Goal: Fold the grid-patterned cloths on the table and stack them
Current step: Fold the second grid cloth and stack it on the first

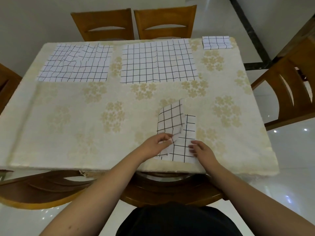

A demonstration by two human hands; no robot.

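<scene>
Desk: I see a desk (68, 125) under a cream flower-print cover, wooden chairs (104, 24) around it, glossy pale floor.
Writing: I can read none.
Count: four white cloths with black grid lines.
Near cloth (180, 138): partly folded, directly under my hands.
Left hand (153, 143): pinching a lifted flap of it.
Right hand (202, 150): fingers flat on its right edge, gripping nothing.
Flat cloths: two, one far ahead (158, 62), one ahead-left (76, 63), wrinkled.
Folded cloth (216, 42): far ahead-right corner.
</scene>
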